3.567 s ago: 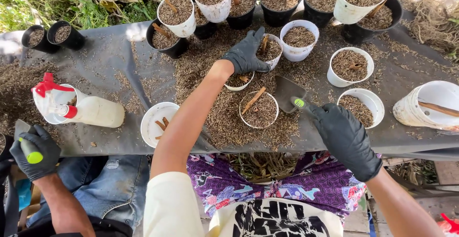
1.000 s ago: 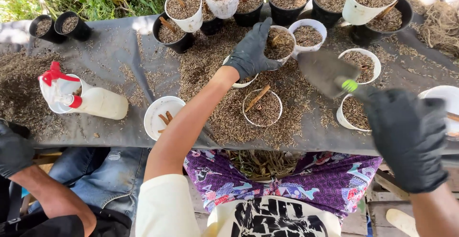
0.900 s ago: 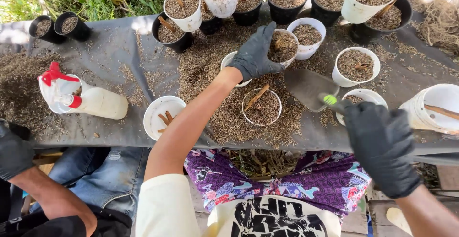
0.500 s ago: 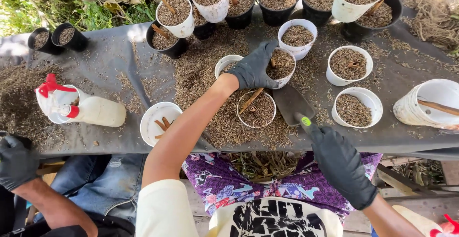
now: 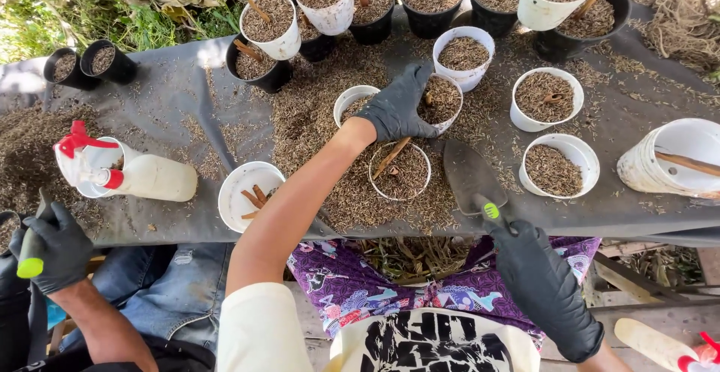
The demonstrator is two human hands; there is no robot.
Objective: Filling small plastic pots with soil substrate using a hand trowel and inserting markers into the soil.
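Across the grey surface (image 5: 187, 102) strewn with dry husk mix, the right hand (image 5: 544, 286) has drawn back toward the body since a moment ago, its grip clamped on the green-tipped handle of a trowel (image 5: 471, 177) whose dark blade now lies flat and bare beside the near white pot (image 5: 400, 171). That pot is full, a stick slanting in it. The left hand (image 5: 397, 106) remains curled over a filled white pot (image 5: 442, 100).

Left hand (image 5: 397, 106) hides pot (image 5: 441, 100) rim; trowel (image 5: 471, 177) handle hidden in right hand (image 5: 536, 271).
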